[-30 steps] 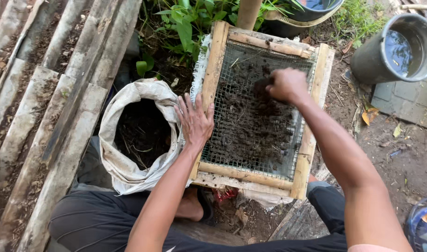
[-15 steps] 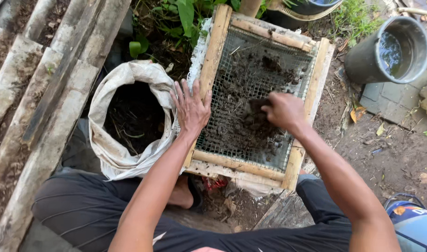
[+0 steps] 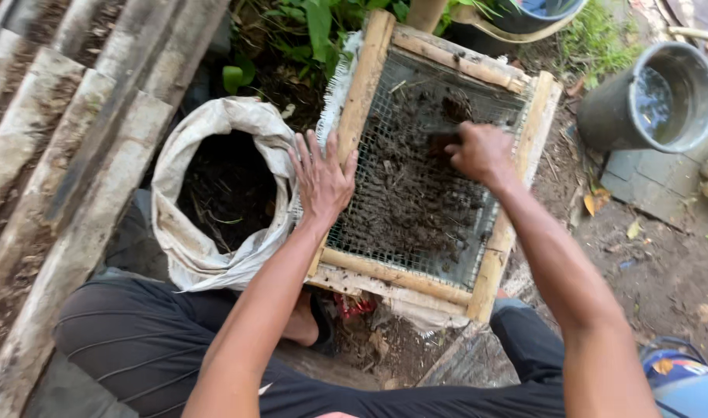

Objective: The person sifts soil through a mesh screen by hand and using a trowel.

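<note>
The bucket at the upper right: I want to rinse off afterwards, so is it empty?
No, the bucket holds water, whose surface shows inside its rim and reflects light.

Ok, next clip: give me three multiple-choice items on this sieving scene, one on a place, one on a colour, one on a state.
1. Where does the left hand rest?
A. on the sieve's left frame edge
B. inside the sack
C. on the bucket

2. What colour is the sack?
A. blue
B. off-white
C. red

3. What is in the grey bucket?
A. nothing
B. soil
C. water

Answers:
1 A, the fingers lie spread over the wooden side rail next to the sack.
2 B, its rolled rim is pale, dirty cloth.
3 C, a shiny liquid surface shows inside.

The right hand is closed, pressing into the soil on the mesh.
</note>
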